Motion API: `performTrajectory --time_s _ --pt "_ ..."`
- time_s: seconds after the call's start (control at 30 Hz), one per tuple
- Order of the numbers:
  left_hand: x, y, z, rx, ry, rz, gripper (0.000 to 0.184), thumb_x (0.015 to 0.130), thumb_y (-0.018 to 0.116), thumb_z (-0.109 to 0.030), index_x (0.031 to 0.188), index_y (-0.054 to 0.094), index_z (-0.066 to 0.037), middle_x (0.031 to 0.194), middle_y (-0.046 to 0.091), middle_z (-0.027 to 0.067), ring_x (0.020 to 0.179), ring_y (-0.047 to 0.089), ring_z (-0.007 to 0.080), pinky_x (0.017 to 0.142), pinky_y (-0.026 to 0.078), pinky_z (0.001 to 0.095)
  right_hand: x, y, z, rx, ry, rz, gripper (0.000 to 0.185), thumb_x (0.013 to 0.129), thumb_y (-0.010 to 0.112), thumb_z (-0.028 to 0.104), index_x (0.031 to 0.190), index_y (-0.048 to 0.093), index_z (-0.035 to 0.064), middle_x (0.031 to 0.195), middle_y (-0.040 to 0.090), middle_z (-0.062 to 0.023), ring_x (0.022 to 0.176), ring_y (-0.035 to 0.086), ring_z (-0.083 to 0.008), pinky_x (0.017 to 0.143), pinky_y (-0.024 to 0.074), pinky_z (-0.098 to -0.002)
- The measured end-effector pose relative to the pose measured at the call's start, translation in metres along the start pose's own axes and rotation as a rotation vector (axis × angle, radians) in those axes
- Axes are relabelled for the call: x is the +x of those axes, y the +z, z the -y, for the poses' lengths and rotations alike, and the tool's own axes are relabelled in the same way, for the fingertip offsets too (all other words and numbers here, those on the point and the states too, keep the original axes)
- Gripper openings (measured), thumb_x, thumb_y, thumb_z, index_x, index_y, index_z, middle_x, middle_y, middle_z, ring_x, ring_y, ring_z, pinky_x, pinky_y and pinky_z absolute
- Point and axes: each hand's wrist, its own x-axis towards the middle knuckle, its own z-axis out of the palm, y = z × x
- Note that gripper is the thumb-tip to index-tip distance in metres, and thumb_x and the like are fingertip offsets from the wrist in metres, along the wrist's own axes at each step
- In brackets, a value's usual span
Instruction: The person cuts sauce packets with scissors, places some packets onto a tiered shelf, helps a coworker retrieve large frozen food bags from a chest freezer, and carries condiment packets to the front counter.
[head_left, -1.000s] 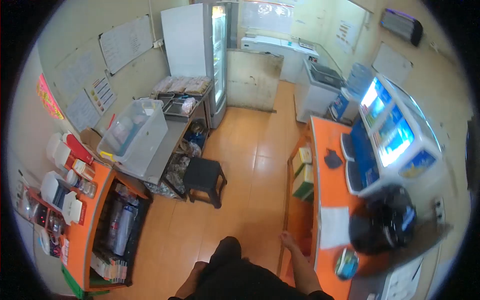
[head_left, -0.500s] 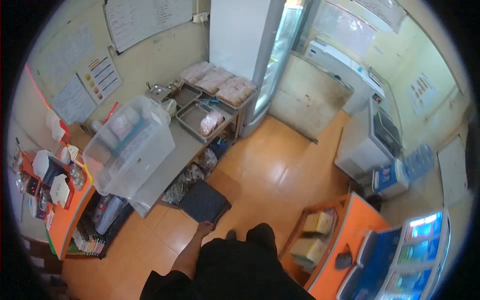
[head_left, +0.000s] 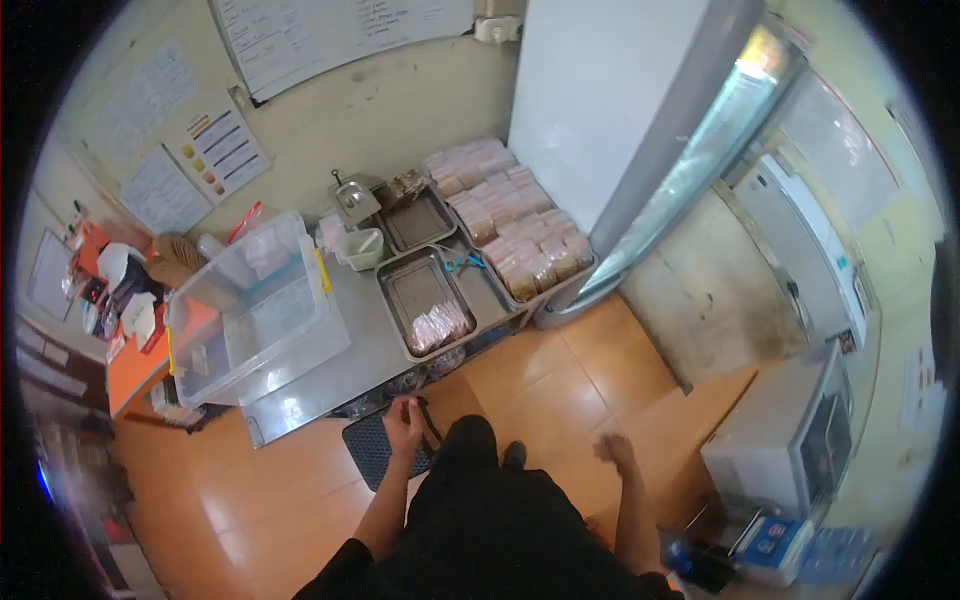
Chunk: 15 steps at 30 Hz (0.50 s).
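My left hand (head_left: 403, 428) is raised in front of the dark woven chair seat (head_left: 368, 448), with a black bar of the chair just to its right. Its fingers are curled, and whether anything is in them does not show. Out over the tiled floor, my right hand (head_left: 617, 452) hangs away from any object, its fingers smeared by motion. Ahead is the metal table (head_left: 290, 400). On it a metal tray (head_left: 425, 285) holds a small pile of clear-wrapped pink packs (head_left: 440, 326). Blue-handled scissors (head_left: 463, 262) lie beside that tray.
Many wrapped packs (head_left: 520, 220) fill a tray by the tall fridge (head_left: 610, 110). A large clear plastic bin (head_left: 255, 320) stands on the table's left part. A worn board (head_left: 715, 280) blocks part of the right side, near a white appliance (head_left: 770, 440). Orange floor tiles (head_left: 560, 390) lie between.
My view has moved closer to the table and trays. My left hand has come up from the chair's edge. My right hand has entered view. The orange counter at lower right has left view.
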Motion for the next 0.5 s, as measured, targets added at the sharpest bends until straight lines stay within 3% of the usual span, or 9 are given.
performTrajectory --time_s 0.1,0.2,0.27,0.33,0.37,0.5 --pt "0.051 0.018 -0.029 -0.067 0.026 -0.156 0.017 0.097 0.061 -0.015 0.093 0.064 0.001 0.064 0.057 0.0034 0.058 0.052 0.0093 0.053 0.042 0.0267 0.056 0.049 0.224 -0.096 -0.155 0.186 0.034 0.103 0.054 0.035 0.11 0.064 0.0039 0.089 0.072 -0.0103 0.072 0.069 -0.0172 0.062 0.0532 -0.0285" --pt "0.111 0.036 -0.038 -0.014 0.089 -0.258 0.015 0.096 0.062 -0.014 0.092 0.064 0.0 0.066 0.057 0.0028 0.058 0.052 0.0084 0.053 0.041 0.0262 0.129 0.112 0.338 -0.144 -0.265 0.392 0.033 0.103 0.055 0.035 0.113 0.063 0.0045 0.096 0.072 -0.0102 0.079 0.069 -0.0168 0.067 0.0543 -0.0291" --pt "0.149 0.052 -0.051 0.019 0.098 -0.299 0.011 0.094 0.064 -0.012 0.091 0.065 -0.001 0.065 0.057 0.0038 0.056 0.051 0.0095 0.053 0.042 0.0265 0.163 0.16 0.368 -0.16 -0.303 0.479 0.032 0.103 0.055 0.032 0.115 0.063 0.0045 0.102 0.071 -0.0107 0.082 0.069 -0.017 0.069 0.0549 -0.0293" --pt "0.2 0.075 -0.048 0.116 0.225 -0.208 0.008 0.09 0.067 -0.01 0.094 0.066 -0.003 0.065 0.057 0.0059 0.053 0.052 0.0132 0.054 0.045 0.0275 0.204 0.213 0.411 -0.03 -0.255 0.585 0.032 0.102 0.057 0.033 0.115 0.061 0.0038 0.102 0.07 -0.0096 0.087 0.069 -0.018 0.073 0.0567 -0.0306" --pt "0.224 0.084 -0.053 0.178 0.361 -0.213 0.017 0.087 0.071 -0.01 0.101 0.065 -0.006 0.069 0.061 0.0074 0.055 0.059 0.0222 0.056 0.049 0.0316 0.213 0.241 0.437 -0.101 -0.227 0.626 0.032 0.102 0.057 0.031 0.119 0.059 0.0038 0.108 0.069 -0.0099 0.093 0.069 -0.0197 0.076 0.0574 -0.0327" --pt "0.316 0.127 -0.065 0.224 0.241 -0.145 0.033 0.084 0.074 -0.01 0.114 0.061 -0.006 0.085 0.066 0.0115 0.073 0.067 0.0292 0.061 0.052 0.0358 0.269 0.337 0.482 -0.115 -0.055 0.856 0.04 0.1 0.06 0.028 0.129 0.051 0.0027 0.123 0.061 -0.0123 0.106 0.067 -0.026 0.088 0.0577 -0.04"
